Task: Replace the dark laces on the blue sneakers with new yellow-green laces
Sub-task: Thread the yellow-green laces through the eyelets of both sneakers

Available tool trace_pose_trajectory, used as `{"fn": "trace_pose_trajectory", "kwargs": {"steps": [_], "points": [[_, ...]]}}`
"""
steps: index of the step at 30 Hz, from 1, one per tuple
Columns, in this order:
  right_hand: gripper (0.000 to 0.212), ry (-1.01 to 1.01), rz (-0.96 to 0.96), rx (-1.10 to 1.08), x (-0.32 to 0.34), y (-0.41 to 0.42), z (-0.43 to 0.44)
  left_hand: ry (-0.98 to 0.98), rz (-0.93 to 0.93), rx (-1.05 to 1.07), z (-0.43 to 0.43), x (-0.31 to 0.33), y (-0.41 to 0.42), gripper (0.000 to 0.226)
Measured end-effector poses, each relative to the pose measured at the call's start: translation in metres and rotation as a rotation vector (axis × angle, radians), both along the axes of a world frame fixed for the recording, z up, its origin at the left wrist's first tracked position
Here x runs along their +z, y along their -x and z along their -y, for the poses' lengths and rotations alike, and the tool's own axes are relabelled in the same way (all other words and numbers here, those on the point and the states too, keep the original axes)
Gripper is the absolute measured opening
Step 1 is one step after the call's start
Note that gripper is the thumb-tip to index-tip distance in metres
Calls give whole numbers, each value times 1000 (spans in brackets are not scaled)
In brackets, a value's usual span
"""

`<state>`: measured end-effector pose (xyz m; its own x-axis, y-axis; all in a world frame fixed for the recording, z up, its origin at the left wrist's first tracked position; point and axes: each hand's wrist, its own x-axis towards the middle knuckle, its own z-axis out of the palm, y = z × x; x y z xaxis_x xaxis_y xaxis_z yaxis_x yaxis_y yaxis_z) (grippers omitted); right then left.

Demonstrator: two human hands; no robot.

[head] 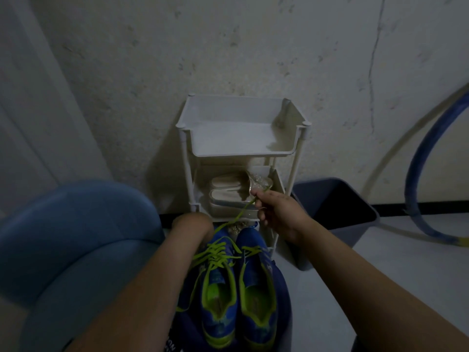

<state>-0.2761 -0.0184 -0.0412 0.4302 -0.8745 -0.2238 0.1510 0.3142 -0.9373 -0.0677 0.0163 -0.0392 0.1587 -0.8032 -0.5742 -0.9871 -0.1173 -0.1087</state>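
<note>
Head view, looking down past both forearms. Blue sneakers (238, 283) side by side on the lap, toes away, heels toward the body. Left sneaker (219, 288) carrying a yellow-green lace (215, 257) crossed through the upper eyelets; one strand running taut up and right to the right hand (275, 212), another tail trailing down the shoe's outer side. Right sneaker (257, 285) showing only a short run of yellow-green near the top eyelets, lacing otherwise hard to read. No dark laces visible anywhere.

Right hand raised in front of the white rack (243, 138), fingers pinched closed on the lace end. Left hand (193, 224) bent down at the toe of the left sneaker, fingers folded out of sight behind the wrist; impossible to say whether clenched, loose or holding lace.

Handling, as judged: lace flat, soft, limp, nearly weightless, prone to twisting; best gripped close to the stiff tip for threading, further down for pulling slack. Sneakers light, uppers flexible, likely to slide on the lap unless steadied at toe or tongue.

Hidden or unclear: lace tip lost inside the pinch; eyelets blurred in dim light; toe of the left shoe covered by the left wrist; pale shoes (225, 194) on the rack's lower shelf only partly seen; bin (337, 196) interior dark
</note>
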Motion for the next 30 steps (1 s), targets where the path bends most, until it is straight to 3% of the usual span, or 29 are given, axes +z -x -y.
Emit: {"fn": "trace_pose_trajectory", "kwargs": {"steps": [2,4,7,9,11,16,21,24,28,30], "points": [[24,20,-31,20,0,0,-2,161,-226,17,4,-5,6,41],[21,26,-51,54,-1,-1,-4,313,-606,53,3,-3,20,49],[28,17,-27,127,-2,-1,-2,457,-981,85,2,1,37,25],[46,-36,2,148,1,1,0,531,-942,57,1,2,38,11],[53,-57,-30,155,3,3,1,605,-779,-13,2,1,34,16],[19,12,-213,193,-4,4,-2,634,-656,-14,3,0,30,18],[7,143,-535,164,-14,7,-5,561,-627,-61,5,-8,28,20],[17,199,-766,171,-17,10,-4,515,-592,-83,7,-11,28,22],[7,193,-783,216,-19,9,-2,458,-480,-62,11,-16,25,22],[4,190,-763,248,-20,9,-3,402,-508,-82,10,-17,27,26]]}}
